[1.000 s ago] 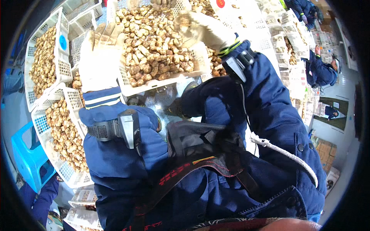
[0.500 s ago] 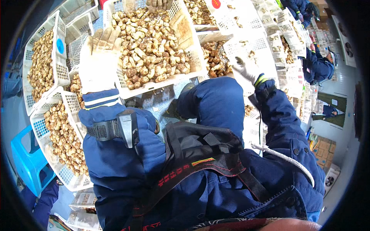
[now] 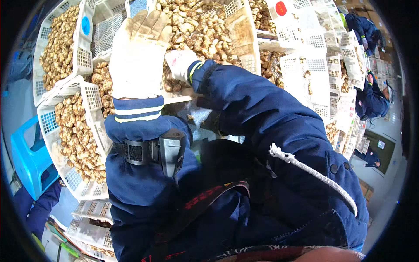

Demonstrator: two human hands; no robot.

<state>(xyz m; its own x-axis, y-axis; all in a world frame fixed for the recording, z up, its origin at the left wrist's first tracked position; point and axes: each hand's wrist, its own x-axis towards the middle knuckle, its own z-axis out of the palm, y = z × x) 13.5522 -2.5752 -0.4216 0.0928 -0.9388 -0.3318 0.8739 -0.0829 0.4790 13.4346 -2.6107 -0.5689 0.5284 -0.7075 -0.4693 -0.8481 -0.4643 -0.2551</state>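
My left hand [image 3: 140,48], in a white glove with soiled fingertips, lies at the near left side of a large white crate [image 3: 243,35]. Its fingers are stretched out and slightly apart, and nothing shows in them. Brown-and-cream stubby mushrooms [image 3: 196,28] fill that crate. My right hand [image 3: 180,64], gloved in white, is down on the mushrooms near the crate's front edge, just right of my left wrist. Its back faces up; its fingertips are hidden, so I cannot tell whether it grips a mushroom.
More white crates of mushrooms [image 3: 80,139] stand at the left, beside a blue plastic stool [image 3: 32,155]. Stacked white crates [image 3: 305,78] run along the right. Other people in dark blue [image 3: 371,98] are at the far right. A white rope [image 3: 318,177] hangs across my right sleeve.
My right hand has swung left from the crates at the right to the mushrooms in front of me. The view has shifted, and my left hand stays spread by the large crate.
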